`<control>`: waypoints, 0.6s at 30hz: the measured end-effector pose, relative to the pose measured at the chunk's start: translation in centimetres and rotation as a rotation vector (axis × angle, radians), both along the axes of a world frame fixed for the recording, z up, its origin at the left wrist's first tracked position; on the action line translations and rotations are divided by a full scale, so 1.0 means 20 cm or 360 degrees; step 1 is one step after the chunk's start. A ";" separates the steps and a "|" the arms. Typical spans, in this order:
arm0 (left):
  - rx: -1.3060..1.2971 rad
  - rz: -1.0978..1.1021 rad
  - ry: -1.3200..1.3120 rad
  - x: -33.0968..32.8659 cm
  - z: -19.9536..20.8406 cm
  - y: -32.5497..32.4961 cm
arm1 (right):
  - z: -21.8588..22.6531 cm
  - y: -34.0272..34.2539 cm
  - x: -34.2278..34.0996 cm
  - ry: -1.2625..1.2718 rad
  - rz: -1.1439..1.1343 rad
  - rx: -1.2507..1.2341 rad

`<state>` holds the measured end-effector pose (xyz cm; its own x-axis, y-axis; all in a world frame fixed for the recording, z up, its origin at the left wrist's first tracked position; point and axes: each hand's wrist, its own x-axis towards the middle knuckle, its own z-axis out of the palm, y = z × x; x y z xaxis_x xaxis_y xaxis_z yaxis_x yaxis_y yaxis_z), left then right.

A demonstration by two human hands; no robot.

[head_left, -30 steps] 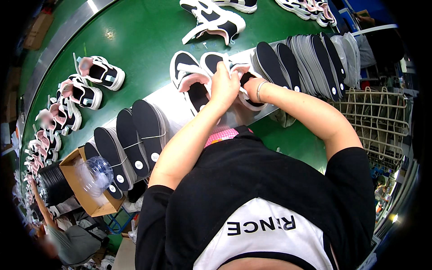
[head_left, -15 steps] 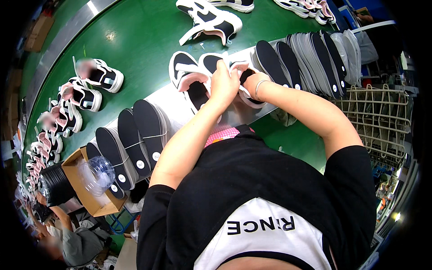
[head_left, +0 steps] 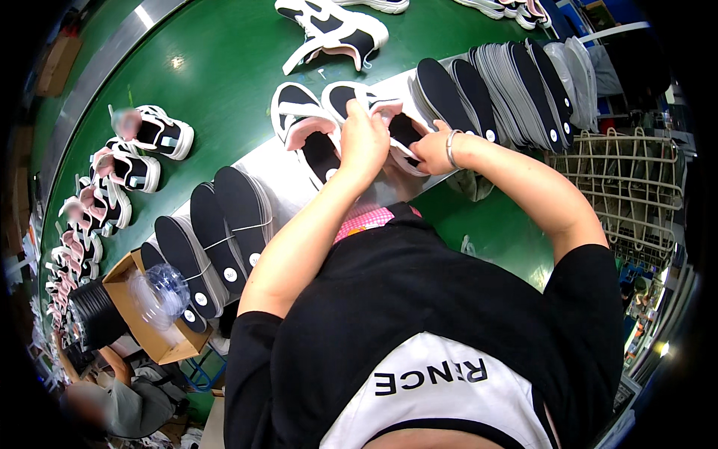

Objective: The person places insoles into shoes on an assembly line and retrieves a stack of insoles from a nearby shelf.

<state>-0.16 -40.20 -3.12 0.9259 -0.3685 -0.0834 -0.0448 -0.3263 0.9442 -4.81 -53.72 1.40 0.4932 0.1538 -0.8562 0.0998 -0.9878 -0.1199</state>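
A pair of black-and-white sneakers with pink lining lies in front of me, toes pointing away. My left hand (head_left: 365, 144) is closed on the side and tongue of the right sneaker (head_left: 404, 129). At that sneaker's heel, my right hand (head_left: 435, 148) pinches the collar edge; a bracelet circles the wrist. A dark insole shows inside the opening. Just left of my left hand rests the other sneaker (head_left: 301, 120), its collar wide and a dark insole with a pale round label visible in it.
Stacked dark insoles (head_left: 236, 213) stand on the left, with more insole stacks (head_left: 516, 93) at right. Another sneaker (head_left: 336, 34) lies on the green table (head_left: 217, 97) beyond. A row of sneakers (head_left: 158, 133), a cardboard box (head_left: 161, 337), a wire rack (head_left: 624, 179) and a co-worker (head_left: 123, 400) surround it.
My right hand has drawn back from inside the right sneaker to its heel edge. My left hand keeps its hold. The whole view has shifted slightly.
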 end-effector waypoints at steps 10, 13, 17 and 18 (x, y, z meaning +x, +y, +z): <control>0.0006 -0.0030 -0.0210 -0.08 0.01 0.08 | 0.25 -0.02 -0.12 -0.0868 -0.0220 0.0371; -0.0028 -0.0057 -0.0130 -0.07 0.03 0.03 | 0.06 0.04 -0.15 -0.0544 0.0012 -0.0051; 0.0064 -0.0005 -0.0048 -0.03 0.04 -0.01 | -0.07 -0.01 -0.07 -0.0306 -0.0074 0.0013; 0.0066 -0.0003 -0.0062 -0.03 0.02 -0.01 | -0.09 -0.01 -0.08 -0.0320 -0.0073 0.0015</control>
<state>-0.83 -40.49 -2.63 0.9281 -0.3672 -0.0624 -0.0821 -0.3651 0.9273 -6.36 -53.97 -0.41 0.6604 0.1348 -0.7387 0.0778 -0.9907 -0.1112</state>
